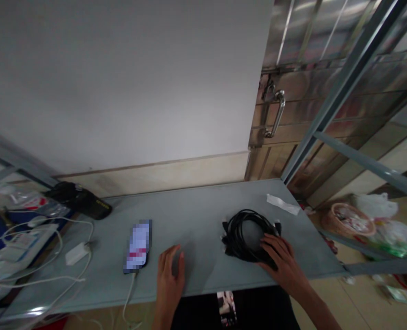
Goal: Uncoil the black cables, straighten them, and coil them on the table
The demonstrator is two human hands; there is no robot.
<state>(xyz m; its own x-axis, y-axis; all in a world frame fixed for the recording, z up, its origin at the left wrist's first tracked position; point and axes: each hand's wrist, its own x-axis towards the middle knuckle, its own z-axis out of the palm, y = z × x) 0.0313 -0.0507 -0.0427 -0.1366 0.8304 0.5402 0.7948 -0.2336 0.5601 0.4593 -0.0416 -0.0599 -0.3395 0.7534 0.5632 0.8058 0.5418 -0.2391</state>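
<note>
Right hand (277, 259) lies across the near side of a coiled bundle of glossy black cable (236, 238), fingers spread over the loops; whether it is clenching or only resting cannot be told. Left hand (170, 277) is open and holds nothing, near the front edge of a flat grey-blue tabletop (196, 220). The coil lies toward the table's right side. It looks light and limp, so it may sag if lifted by one strand; taking several loops together seems safest. The table's front and right edges are both near it.

A smartphone with a pixelated screen (137, 245) lies left of the left hand, its thin white charging cable (129, 298) trailing over the front edge. Farther left sit a white power strip (20, 250) and a black case (79, 200). Beyond the coil lie a white paper strip (283, 204) and, on the floor, a woven basket (348, 220).
</note>
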